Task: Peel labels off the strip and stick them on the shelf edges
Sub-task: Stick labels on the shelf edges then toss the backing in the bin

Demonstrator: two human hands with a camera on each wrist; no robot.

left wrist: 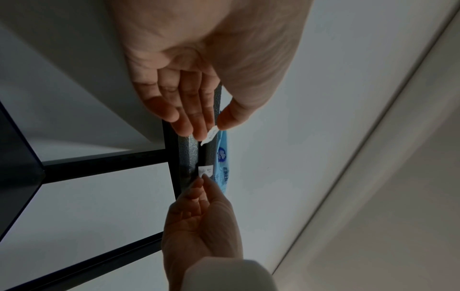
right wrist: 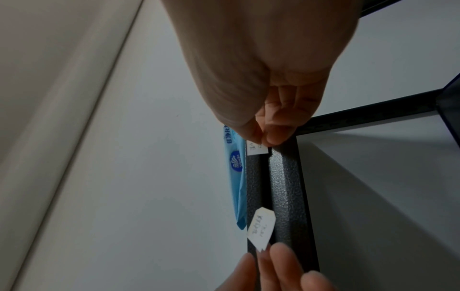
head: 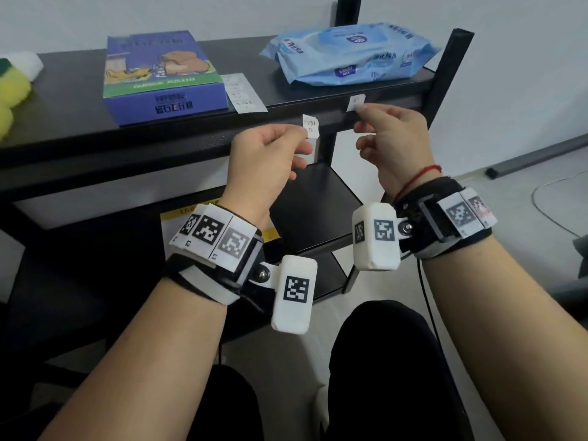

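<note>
My left hand [head: 302, 135] pinches a small peeled white label [head: 310, 125] between thumb and forefinger, just in front of the black shelf edge [head: 191, 144]. The left wrist view shows this label [left wrist: 210, 135] hanging free of the edge [left wrist: 189, 153]. In the right wrist view the loose label [right wrist: 261, 226] is curled. A second label [head: 357, 102] sits on the edge further right. My right hand [head: 361, 114] has thumb and forefinger tips together on its lower end [right wrist: 257, 150]. The label strip [head: 243, 92] lies on the shelf top.
On the top shelf lie a blue game box [head: 165, 78], a blue wet-wipes pack [head: 350, 52] and a yellow sponge [head: 12, 90] at far left. Lower black shelves [head: 315, 198] sit beneath my hands. A thin cable [head: 556, 211] runs across the floor at right.
</note>
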